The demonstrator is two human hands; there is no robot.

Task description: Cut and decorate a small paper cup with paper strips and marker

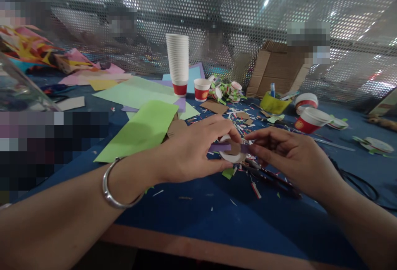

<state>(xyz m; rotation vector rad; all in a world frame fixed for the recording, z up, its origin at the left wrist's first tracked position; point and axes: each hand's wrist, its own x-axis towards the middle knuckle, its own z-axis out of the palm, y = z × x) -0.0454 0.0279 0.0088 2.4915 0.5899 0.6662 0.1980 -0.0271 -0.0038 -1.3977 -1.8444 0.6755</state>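
My left hand point(198, 148), with a silver bangle at the wrist, grips the rim of a small white round piece point(233, 157) that looks like a cut-off paper cup base. A brown cardboard piece point(235, 149) and a purple paper strip point(221, 147) lie across it. The fingers of my right hand point(279, 150) pinch the strip's right end. Beneath both hands, paper scraps point(256, 189) are strewn over the blue table. Dark, long-handled scissors, or something like them, lie partly hidden under my right hand.
A tall stack of paper cups point(178, 63) stands behind green paper sheets point(139, 127). Finished-looking small green-and-white paper figures point(235, 92) sit at the back. Right are a yellow container point(274, 103), a tipped cup point(312, 120) and a black cable point(356, 181). A perforated metal screen rises behind.
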